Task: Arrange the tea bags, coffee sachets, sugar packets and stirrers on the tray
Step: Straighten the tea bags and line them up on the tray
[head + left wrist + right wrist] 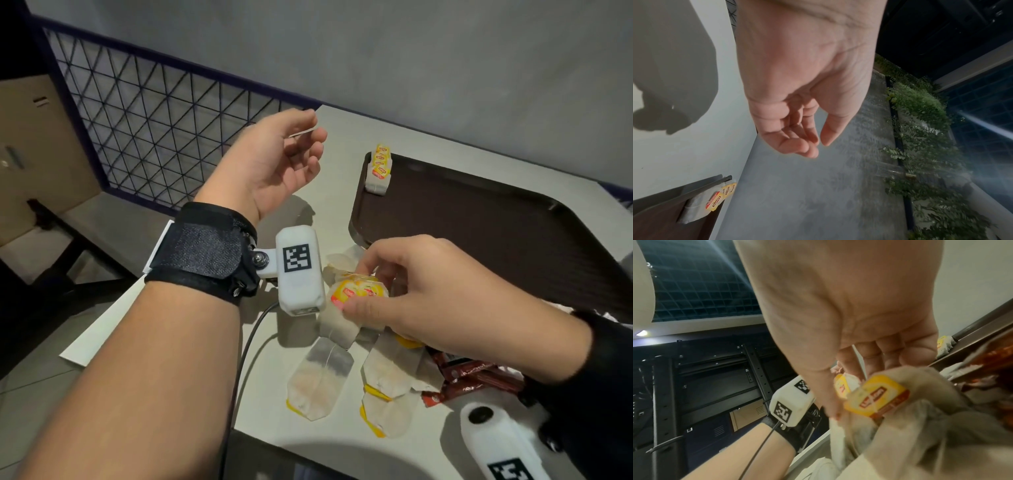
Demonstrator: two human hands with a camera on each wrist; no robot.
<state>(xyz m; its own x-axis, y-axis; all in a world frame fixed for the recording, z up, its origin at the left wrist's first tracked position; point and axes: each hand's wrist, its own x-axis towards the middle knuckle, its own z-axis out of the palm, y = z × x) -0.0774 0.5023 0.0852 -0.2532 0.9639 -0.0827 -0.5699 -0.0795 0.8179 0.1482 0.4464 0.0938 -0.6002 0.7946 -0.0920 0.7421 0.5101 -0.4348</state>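
Note:
My right hand (356, 291) pinches a tea bag (339, 329) with a yellow tag between thumb and fingers, just above the loose pile near the table's front. In the right wrist view the same tea bag (877, 399) hangs under my right hand (851, 391). Several more tea bags (322, 380) lie flat on the table, with red-brown coffee sachets (472, 377) to their right. A short row of tea bags (378, 168) stands in the far left corner of the dark brown tray (479, 240). My left hand (305, 144) is raised left of the tray, fingers loosely curled and holding nothing.
The white table (342, 445) ends at its left edge close under my left arm, and a black wire mesh fence (154, 120) stands beyond it. A grey wall runs behind the tray. In the left wrist view the tray's corner (657, 219) holds the tea bag row (701, 206).

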